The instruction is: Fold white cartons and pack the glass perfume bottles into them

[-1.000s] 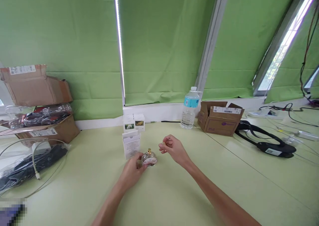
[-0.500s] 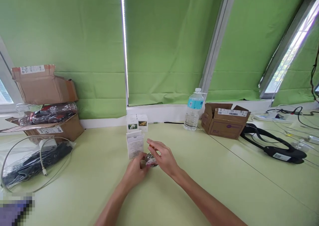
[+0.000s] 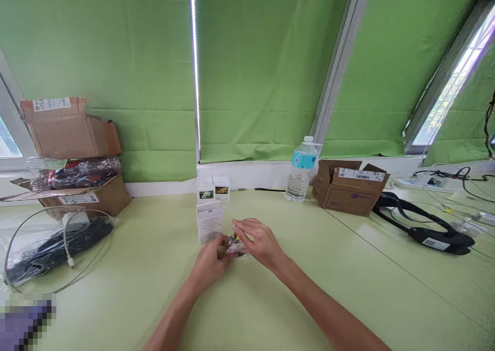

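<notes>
A small round clear glass bottle with a patterned label stands on the table. Against its left side, the thumb and fingers of my left hand close round it. My right hand pinches at the bottle's top, where a tiny yellowish piece shows between the fingertips; its kind is mostly hidden. Just behind my left hand, touching or nearly so, an upright white carton carries printed text. Farther back are small white boxes with flower pictures, one with white blooms and one with yellow.
A large water bottle and an open cardboard box stand along the back wall. Rightward lies a black headset-like device. Stacked cartons and a bagged black item with a cable occupy the left side.
My right fingers have shifted slightly downward at the bottle's top and closed into a tighter pinch. My left hand stays on the bottle. The view has tilted a little.
</notes>
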The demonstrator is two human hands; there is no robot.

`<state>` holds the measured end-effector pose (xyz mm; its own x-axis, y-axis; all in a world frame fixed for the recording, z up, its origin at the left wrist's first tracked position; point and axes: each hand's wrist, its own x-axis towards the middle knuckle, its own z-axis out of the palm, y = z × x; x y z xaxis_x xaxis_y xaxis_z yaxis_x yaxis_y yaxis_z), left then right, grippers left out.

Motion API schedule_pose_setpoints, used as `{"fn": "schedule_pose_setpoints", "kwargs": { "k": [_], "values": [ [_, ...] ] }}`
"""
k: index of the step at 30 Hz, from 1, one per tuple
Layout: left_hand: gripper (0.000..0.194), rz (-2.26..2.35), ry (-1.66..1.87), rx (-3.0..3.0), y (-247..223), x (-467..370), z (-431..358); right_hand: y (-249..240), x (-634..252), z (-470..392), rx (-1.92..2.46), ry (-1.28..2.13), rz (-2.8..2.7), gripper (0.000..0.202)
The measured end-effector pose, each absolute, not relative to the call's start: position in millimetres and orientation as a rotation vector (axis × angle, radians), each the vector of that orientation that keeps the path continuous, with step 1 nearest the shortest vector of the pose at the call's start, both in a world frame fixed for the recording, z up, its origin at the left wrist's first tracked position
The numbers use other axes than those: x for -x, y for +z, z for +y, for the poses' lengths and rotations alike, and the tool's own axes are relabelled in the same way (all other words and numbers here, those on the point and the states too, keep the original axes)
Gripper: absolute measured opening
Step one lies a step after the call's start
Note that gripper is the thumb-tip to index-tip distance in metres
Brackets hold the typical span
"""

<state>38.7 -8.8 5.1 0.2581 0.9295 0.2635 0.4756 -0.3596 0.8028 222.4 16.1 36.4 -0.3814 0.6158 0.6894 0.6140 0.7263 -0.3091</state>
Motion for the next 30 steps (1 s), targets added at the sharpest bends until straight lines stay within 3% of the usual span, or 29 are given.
{"fn": "schedule_pose_setpoints", "kwargs": {
  "k": [8, 13, 19, 24, 30],
  "values": [
    [0.026, 1.258, 0.947, -1.936, 2.7, -37.6, -9.0, 39.7, -219.5, 6.8, 1.02, -0.107, -2.203, 0.035],
    [0.026, 1.235, 0.966, -1.908, 5.0, -39.3, -10.3, 39.8, -225.1, -1.2, 1.103, 0.101, -2.2, 0.038],
    [0.029, 1.224, 0.933, -1.927, 12.8, -38.5, -14.5, 36.2, -239.6, -3.0, 1.179, 0.389, -2.201, 0.062],
    [0.031, 1.404, 1.099, -2.042, 19.9, -33.5, -16.0, 33.8, -238.9, 3.6, 1.146, 0.406, -2.19, 0.032],
    [0.021, 1.769, 1.713, -2.139, 37.2, -15.4, -12.2, 33.1, -234.9, 3.4, 1.21, 0.379, -2.186, 0.03]
  ]
}}
